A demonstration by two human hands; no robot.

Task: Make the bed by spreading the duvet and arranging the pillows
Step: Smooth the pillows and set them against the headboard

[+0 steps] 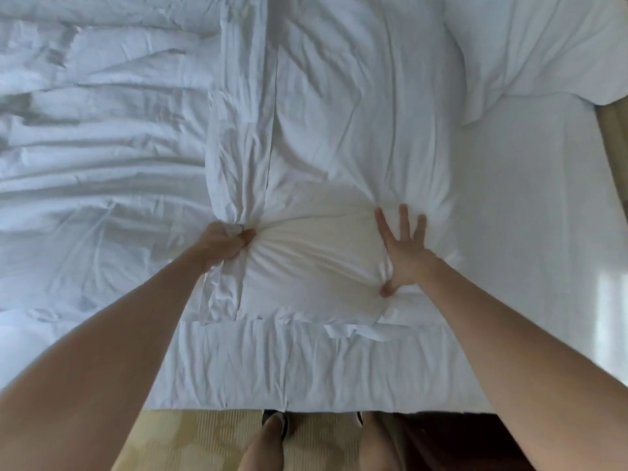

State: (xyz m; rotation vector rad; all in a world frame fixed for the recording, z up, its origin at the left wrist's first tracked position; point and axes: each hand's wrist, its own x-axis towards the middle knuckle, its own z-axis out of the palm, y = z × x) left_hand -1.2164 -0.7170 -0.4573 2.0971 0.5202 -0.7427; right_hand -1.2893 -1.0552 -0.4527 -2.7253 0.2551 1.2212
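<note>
A white pillow [316, 260] lies on the bed straight in front of me, with its flat border along the near side. My left hand [226, 243] is clenched on a bunch of the pillowcase at the pillow's left edge. My right hand [402, 246] lies flat with fingers spread, pressing into the pillow's right side. A second white pillow [543, 45] rests at the far right corner. The crumpled white duvet [95, 137] covers the left part of the bed in long folds.
The white bed sheet [530, 232] shows bare at the right of the pillow. A beige patterned carpet [204, 440] runs along the bed's near edge, where my feet [272, 433] stand. Something brown [611, 137] shows past the bed's right edge.
</note>
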